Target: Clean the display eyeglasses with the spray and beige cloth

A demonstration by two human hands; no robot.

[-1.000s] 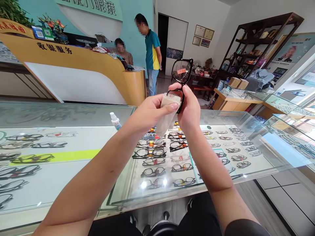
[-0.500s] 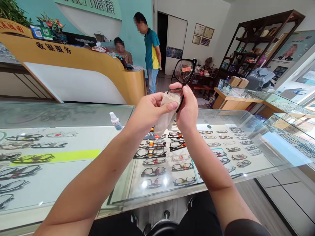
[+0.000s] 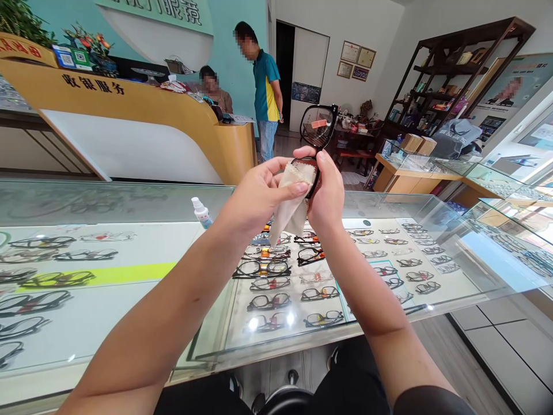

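**Stiff glasses (image 3: pixel 318 136), limp cloth (image 3: pixel 290 203)**

The glasses stand on end above the far side of the table (image 3: pixel 280 346), one lens over the other. The right grip (image 3: pixel 327 193) grasps the lower rim near the bridge; the left grip (image 3: pixel 259 190) pinches the cloth over the lower lens. The frame looks like plastic: probably light and stiff, and smooth enough to slip from a loose hold. The lenses likely smudge or scratch readily, so rims and bridge seem the safest places to grasp. The cloth looks soft, easily pinched anywhere. An orange sticker (image 3: pixel 318 123) sits on the upper lens; a spray bottle (image 3: pixel 202 213) stands farther left.
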